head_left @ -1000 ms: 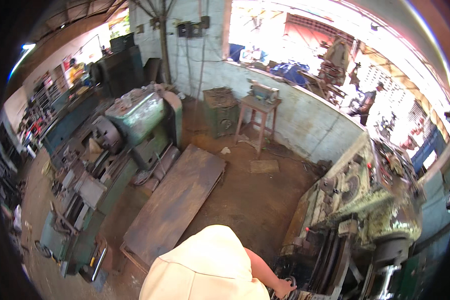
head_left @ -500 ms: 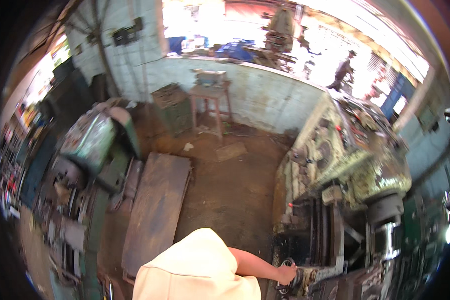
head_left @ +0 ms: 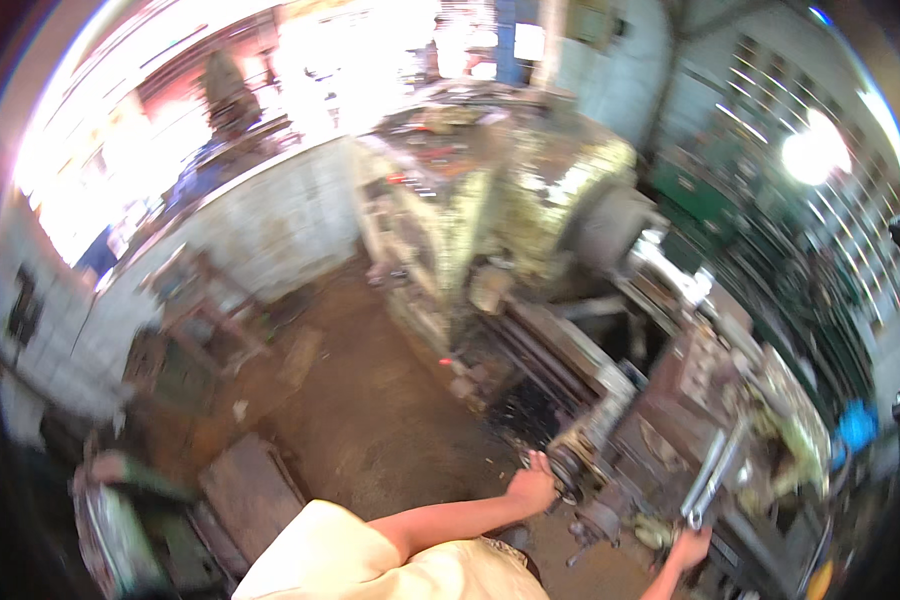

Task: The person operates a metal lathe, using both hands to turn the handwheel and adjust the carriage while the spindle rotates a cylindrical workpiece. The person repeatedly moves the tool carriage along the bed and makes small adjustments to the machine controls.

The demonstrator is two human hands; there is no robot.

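Observation:
My left hand (head_left: 533, 484) is closed at the dark carriage handwheel (head_left: 567, 470) on the front of a large, worn lathe (head_left: 530, 200). My left arm, in a pale yellow sleeve, stretches across to it. Farther right, my right hand (head_left: 688, 549) is closed just below the near end of a pair of shiny metal bars (head_left: 708, 480). Blur hides what its fingers hold. Beside the hands are the rusty brown tool slide (head_left: 685, 375) and a small crank handle (head_left: 592, 522). The lathe's chuck (head_left: 610, 228) sits at the far end of the bed.
A wooden stool (head_left: 205, 310) and a green box (head_left: 165, 370) stand by the far-left wall. A brown board (head_left: 250, 495) lies on the floor beside another green machine (head_left: 130, 530). Green machinery (head_left: 740, 220) lines the right. A blue object (head_left: 855, 428) sits at the right edge.
My view has swung right, bringing the lathe toward the middle. My right hand has come into view by the shiny bars. My left hand stays at the handwheel.

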